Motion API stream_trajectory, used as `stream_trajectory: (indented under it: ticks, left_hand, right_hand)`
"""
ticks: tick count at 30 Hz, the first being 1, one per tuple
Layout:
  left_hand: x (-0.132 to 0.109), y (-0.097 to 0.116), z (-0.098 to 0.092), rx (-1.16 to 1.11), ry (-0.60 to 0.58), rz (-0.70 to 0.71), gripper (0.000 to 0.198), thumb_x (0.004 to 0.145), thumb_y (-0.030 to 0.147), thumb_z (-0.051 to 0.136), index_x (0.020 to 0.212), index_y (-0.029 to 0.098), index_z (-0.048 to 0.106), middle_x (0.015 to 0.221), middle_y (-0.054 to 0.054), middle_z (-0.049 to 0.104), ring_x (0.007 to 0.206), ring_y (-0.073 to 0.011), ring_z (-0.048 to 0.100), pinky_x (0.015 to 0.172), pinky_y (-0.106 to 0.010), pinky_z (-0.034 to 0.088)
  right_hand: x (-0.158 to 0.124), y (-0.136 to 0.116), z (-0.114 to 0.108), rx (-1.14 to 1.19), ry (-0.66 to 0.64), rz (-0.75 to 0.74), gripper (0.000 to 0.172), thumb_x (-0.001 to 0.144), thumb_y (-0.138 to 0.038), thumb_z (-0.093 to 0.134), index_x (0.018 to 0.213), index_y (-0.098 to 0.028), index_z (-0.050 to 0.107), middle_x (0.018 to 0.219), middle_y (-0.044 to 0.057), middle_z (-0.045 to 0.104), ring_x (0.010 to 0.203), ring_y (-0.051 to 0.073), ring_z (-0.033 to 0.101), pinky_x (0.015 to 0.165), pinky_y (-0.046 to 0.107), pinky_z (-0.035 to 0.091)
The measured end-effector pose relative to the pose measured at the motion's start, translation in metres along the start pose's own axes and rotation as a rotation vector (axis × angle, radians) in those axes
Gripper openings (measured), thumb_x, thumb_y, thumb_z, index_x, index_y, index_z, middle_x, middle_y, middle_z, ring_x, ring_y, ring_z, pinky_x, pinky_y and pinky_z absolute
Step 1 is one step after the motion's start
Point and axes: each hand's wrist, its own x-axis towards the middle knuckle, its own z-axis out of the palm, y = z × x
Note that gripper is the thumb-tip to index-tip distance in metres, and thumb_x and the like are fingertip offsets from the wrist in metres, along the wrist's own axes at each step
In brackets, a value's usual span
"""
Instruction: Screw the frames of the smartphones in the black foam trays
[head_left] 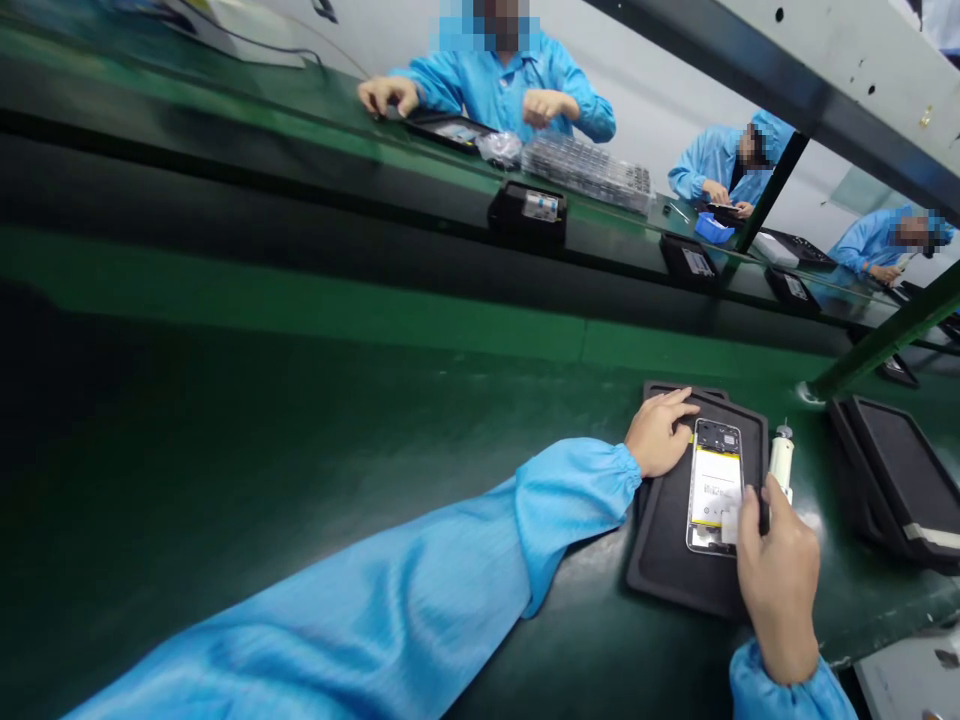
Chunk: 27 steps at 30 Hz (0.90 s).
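Note:
An opened phone (pixel 715 486) with a white and yellow battery lies face down on a black tray (pixel 667 540) on the green bench. My left hand (pixel 658 432) rests on the tray at the phone's upper left corner, fingers curled against its edge. My right hand (pixel 776 580) is closed at the phone's lower right edge, fingertips pinching a small white piece there that I cannot name. A white syringe-like dispenser (pixel 781 462) stands just right of the tray, behind my right hand.
Stacked black trays (pixel 896 480) sit at the right. A green post (pixel 877 345) rises beside them. Across the conveyor (pixel 300 300), three people in blue coats work at trays, with black fixtures (pixel 527 212) and a clear parts tray (pixel 585 170) along the far side.

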Motion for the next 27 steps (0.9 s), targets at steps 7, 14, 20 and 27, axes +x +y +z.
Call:
stream_trajectory:
  ticks: [7,14,20,27]
  left_hand:
    - [-0.001,0.001,-0.002,0.006,-0.001,-0.009,0.044,0.073,0.007,0.049,0.111,0.016,0.069,0.137,-0.007,0.052,0.128,-0.0236,0.049,0.116,-0.041,0.034]
    - [-0.001,0.003,-0.002,-0.006,-0.016,0.003,0.044,0.073,0.007,0.050,0.112,0.014,0.068,0.138,-0.010,0.050,0.130,-0.0232,0.047,0.116,-0.042,0.033]
    - [-0.001,0.003,-0.002,-0.023,0.007,0.011,0.043,0.072,0.008,0.051,0.111,0.016,0.068,0.138,-0.009,0.051,0.130,-0.0236,0.046,0.115,-0.043,0.034]
    - [-0.001,0.001,-0.001,-0.015,0.034,0.013,0.043,0.075,0.008,0.048,0.113,0.014,0.067,0.138,-0.010,0.051,0.130,-0.0224,0.046,0.115,-0.040,0.035]
  right_hand:
    - [-0.009,-0.037,0.013,-0.236,-0.182,-0.224,0.050,0.097,-0.035,0.031,0.116,0.000,0.061,0.125,0.029,0.055,0.116,0.042,0.050,0.083,0.050,0.046]
    - [0.004,0.002,-0.017,0.107,-0.096,-0.066,0.057,0.096,-0.042,0.026,0.116,-0.004,0.064,0.079,0.018,0.069,0.063,0.025,0.063,0.056,0.032,0.044]
    - [0.015,0.037,-0.019,0.619,0.037,0.378,0.076,0.076,-0.057,0.060,0.127,0.000,0.055,0.065,0.007,0.065,0.058,0.018,0.059,0.056,0.027,0.045]
    - [0.011,0.016,-0.012,0.966,-0.003,0.612,0.079,0.065,-0.059,0.070,0.126,-0.011,0.056,0.117,0.014,0.065,0.106,0.027,0.062,0.084,0.033,0.051]
